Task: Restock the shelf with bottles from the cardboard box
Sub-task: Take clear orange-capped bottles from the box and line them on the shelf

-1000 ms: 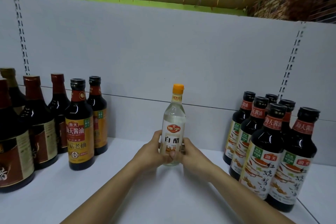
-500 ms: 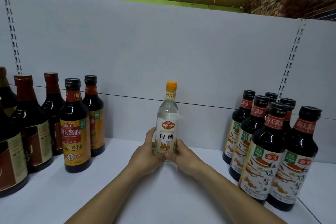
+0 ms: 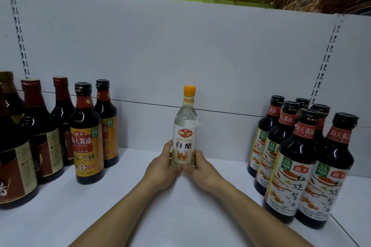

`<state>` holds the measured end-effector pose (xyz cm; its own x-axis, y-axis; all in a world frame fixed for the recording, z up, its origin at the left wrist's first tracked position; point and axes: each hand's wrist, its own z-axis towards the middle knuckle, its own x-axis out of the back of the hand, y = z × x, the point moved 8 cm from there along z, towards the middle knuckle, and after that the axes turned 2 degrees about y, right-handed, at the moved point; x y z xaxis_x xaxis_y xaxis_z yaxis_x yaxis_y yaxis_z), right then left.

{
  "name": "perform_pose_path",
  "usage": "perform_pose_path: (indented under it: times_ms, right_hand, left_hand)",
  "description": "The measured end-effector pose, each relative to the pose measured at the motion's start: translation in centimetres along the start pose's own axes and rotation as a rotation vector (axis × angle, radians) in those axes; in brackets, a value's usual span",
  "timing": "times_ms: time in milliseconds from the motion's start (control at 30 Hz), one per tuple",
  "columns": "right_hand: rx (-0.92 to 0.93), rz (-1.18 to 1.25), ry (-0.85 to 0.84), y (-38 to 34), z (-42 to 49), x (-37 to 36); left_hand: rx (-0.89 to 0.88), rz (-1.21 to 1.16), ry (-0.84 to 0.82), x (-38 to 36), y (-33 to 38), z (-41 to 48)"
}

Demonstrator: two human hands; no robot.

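A clear white vinegar bottle with an orange cap and a white label stands upright near the back of the white shelf, in the gap between two groups of dark bottles. My left hand wraps its lower left side and my right hand wraps its lower right side, fingertips meeting at the base. The cardboard box is not in view.
Dark soy sauce bottles with yellow and brown labels stand in rows at the left. Several dark bottles with white labels cluster at the right. A white back panel closes the shelf behind. Bare shelf lies around my forearms.
The view has shifted slightly; the vinegar bottle stays upright between both hands at about the same spot on the shelf. My grip has not changed.
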<state>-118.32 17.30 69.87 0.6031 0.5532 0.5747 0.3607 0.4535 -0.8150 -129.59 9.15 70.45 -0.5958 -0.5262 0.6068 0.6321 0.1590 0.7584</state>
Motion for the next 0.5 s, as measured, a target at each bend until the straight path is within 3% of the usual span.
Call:
perform_pose_path:
  times_ms: [500]
  right_hand:
    - [-0.009,-0.007,-0.039,-1.0,-1.2,0.3]
  left_hand:
    - [0.085,-0.08,-0.059,0.4,-0.7,-0.4]
